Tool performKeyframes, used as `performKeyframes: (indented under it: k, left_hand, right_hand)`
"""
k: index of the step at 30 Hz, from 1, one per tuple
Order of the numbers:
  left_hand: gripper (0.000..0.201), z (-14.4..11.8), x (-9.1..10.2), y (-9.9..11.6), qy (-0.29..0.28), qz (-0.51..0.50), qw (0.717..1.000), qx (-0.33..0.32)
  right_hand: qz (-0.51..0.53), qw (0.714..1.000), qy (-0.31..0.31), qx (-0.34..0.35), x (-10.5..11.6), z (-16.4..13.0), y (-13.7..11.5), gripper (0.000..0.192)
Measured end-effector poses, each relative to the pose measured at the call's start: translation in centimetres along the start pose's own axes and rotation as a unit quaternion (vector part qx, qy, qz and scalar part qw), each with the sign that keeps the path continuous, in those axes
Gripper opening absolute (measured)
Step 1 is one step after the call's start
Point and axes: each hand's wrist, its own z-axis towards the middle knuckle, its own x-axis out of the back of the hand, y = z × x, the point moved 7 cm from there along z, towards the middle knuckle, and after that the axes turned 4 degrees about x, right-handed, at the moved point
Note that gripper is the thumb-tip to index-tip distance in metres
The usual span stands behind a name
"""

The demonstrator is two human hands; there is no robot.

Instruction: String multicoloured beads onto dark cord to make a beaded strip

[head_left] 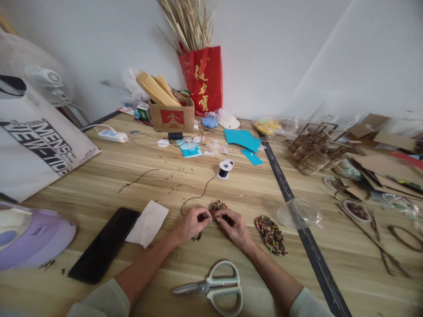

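I have the left hand (193,223) and right hand (236,227) nearly meeting over the bench (158,273), each grip with thumb and forefinger pressed together, seemingly pinching the bead string (216,205) between them, though the exact hold is too small to tell. The string lies at and just beyond the fingertips, with a short beaded length under the left hand; I judge the hands sit this close so a fine strand can be controlled from both sides. The scissors (218,284) rest nearer me, handles rightward, probably to be within easy reach. The spool (224,172) stands upright beyond the hands, perhaps so its black cord (204,192) can run off freely. The bead pile (270,235) lies apart, right of the right hand, likely to avoid tangling. Counting: two hands, one scissors, one spool, one pile, one phone (104,246), and one white paper (150,223) touching it; the beads are too many and small to count.
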Motion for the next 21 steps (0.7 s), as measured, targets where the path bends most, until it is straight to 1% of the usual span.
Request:
performKeyframes:
  k: [13, 21]
  left_hand:
    - [0.008, 0.08, -0.23, -0.29, -0.006, -0.012, 1.0, 0.001]
    - [0.008, 0.1, -0.25, -0.35, -0.004, -0.012, 1.0, 0.002]
  right_hand:
    - [-0.005, 1.0, 0.008, 0.006, 0.13, 0.07, -0.24, 0.016]
    - [-0.01, 1.0, 0.0, 0.009, -0.01, 0.09, -0.35, 0.016]
